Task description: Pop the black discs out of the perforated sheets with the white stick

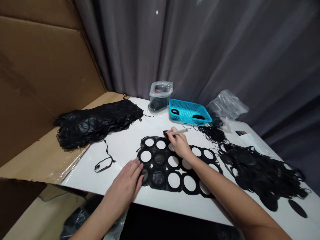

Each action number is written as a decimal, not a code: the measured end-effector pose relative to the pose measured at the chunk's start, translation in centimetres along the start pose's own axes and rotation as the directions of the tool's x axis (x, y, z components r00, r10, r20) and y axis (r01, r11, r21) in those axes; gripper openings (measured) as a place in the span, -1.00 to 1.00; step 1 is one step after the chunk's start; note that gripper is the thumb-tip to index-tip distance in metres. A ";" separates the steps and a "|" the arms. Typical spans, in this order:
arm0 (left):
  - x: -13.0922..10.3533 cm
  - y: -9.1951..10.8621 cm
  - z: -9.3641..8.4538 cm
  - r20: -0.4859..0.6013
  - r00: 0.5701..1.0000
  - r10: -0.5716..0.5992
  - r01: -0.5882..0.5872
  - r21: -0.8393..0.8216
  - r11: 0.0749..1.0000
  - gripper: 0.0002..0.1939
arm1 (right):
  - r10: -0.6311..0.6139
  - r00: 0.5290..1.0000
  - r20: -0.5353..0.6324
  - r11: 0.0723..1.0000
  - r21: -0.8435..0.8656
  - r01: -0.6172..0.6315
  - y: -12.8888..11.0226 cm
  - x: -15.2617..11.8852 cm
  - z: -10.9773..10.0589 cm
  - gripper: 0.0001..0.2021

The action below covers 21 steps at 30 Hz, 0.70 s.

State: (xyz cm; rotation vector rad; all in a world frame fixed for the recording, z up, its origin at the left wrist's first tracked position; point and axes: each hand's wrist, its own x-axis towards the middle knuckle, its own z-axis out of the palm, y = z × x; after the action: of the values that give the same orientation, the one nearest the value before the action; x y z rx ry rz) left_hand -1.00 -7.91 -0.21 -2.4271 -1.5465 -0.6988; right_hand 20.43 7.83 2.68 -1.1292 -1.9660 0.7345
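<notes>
A black rubber sheet (165,168) with round punched holes lies flat on the white table (125,146). My left hand (127,185) rests flat on the sheet's near left edge, fingers together. My right hand (178,143) sits over the sheet's far side and holds a thin pale stick (180,132) whose tip touches the sheet's far edge. Some holes still carry black discs; most show the white table through them.
A pile of black sheets (97,121) lies at the left on cardboard (37,160). Used sheets and rings (260,170) are heaped at the right. A blue basket (190,111), a filled plastic bag (160,95) and a crumpled clear bag (226,105) stand at the back.
</notes>
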 end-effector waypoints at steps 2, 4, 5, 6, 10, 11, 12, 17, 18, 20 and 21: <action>0.6 0.4 0.1 -0.009 1.000 -0.016 0.017 0.010 1.000 -0.69 | -0.028 0.994 0.106 0.999 0.022 0.026 -0.2 -1.2 -1.0 -0.82; 1.1 1.2 0.6 -0.015 1.000 -0.004 0.005 0.005 1.000 -0.66 | -0.088 0.968 0.237 0.996 0.047 0.079 -0.7 -3.1 -1.1 -0.86; 1.4 1.6 0.9 -0.016 1.000 0.015 -0.015 -0.006 1.000 -0.64 | -0.110 0.953 0.283 0.994 0.057 0.098 -1.0 -4.0 -0.9 -0.87; 1.5 2.0 1.2 -0.016 0.999 0.038 -0.039 -0.018 0.999 -0.61 | -0.122 0.941 0.315 0.992 0.068 0.106 -1.2 -4.8 -0.6 -0.88; 1.4 2.6 2.1 0.011 0.997 0.074 -0.073 -0.049 0.996 -0.61 | -0.120 0.923 0.365 0.990 0.108 0.086 -1.3 -5.7 0.0 -0.87; 1.3 2.6 2.2 0.024 0.997 0.074 -0.072 -0.052 0.996 -0.61 | -0.115 0.920 0.374 0.990 0.117 0.077 -1.3 -5.6 0.0 -0.86; 1.2 2.5 2.1 0.034 0.997 0.073 -0.071 -0.056 0.996 -0.61 | -0.111 0.917 0.382 0.990 0.124 0.068 -1.2 -5.4 0.0 -0.85; 1.1 2.2 2.0 0.046 0.996 0.071 -0.068 -0.071 0.995 -0.59 | -0.090 0.916 0.392 0.994 0.097 0.056 -1.1 -5.1 -0.2 -0.88; 1.1 2.2 2.0 0.047 0.996 0.074 -0.071 -0.067 0.995 -0.59 | -0.089 0.914 0.395 0.994 0.089 0.058 -1.2 -5.1 -0.2 -0.88; 1.1 2.2 2.0 0.052 0.995 0.081 -0.078 -0.057 0.995 -0.59 | -0.094 0.913 0.397 0.995 0.076 0.069 -1.2 -5.1 -0.3 -0.89; 1.1 2.2 2.0 0.054 0.995 0.083 -0.080 -0.054 0.995 -0.59 | -0.099 0.912 0.397 0.995 0.070 0.078 -1.3 -5.2 -0.3 -0.89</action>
State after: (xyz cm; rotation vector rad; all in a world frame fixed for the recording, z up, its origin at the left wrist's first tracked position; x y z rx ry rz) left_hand 1.98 -7.19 -1.23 -2.5532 -1.4566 -0.6686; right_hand 21.83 2.67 2.21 -0.9005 -2.3040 1.0268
